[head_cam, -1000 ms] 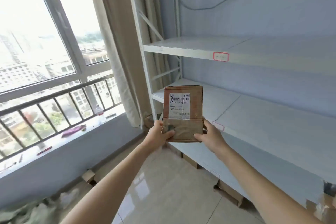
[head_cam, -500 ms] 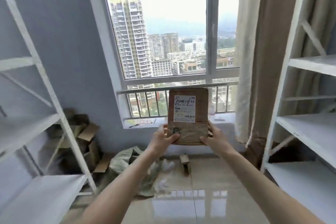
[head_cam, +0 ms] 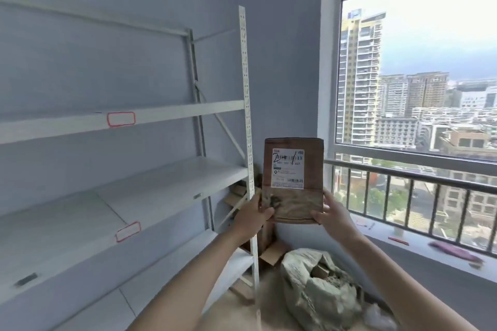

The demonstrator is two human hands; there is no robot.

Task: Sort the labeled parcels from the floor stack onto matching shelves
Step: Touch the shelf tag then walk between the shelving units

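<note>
Fingers of the left hand (head_cam: 252, 216) and the right hand (head_cam: 332, 213) clamp the lower corners of 1 brown parcel (head_cam: 293, 183), thumbs on the front face, the other fingers hidden behind it. It is held upright in the air, in front of the wall corner, between the white shelving unit (head_cam: 247, 121) and the window (head_cam: 419, 75), touching neither. Held this easily by its bottom edge alone, it is probably light; it stands flat and straight, so likely stiff card, though the crumpled lower face suggests soft wrapping that could slip or tear. A grip on both side edges looks safest for sliding it onto a shelf. Its white shipping label (head_cam: 288, 169) carries barcodes, printed digits and a handwritten mark, too blurred to read surely. Red-outlined tags (head_cam: 121, 119) on the shelf edges look blank from here.
</note>
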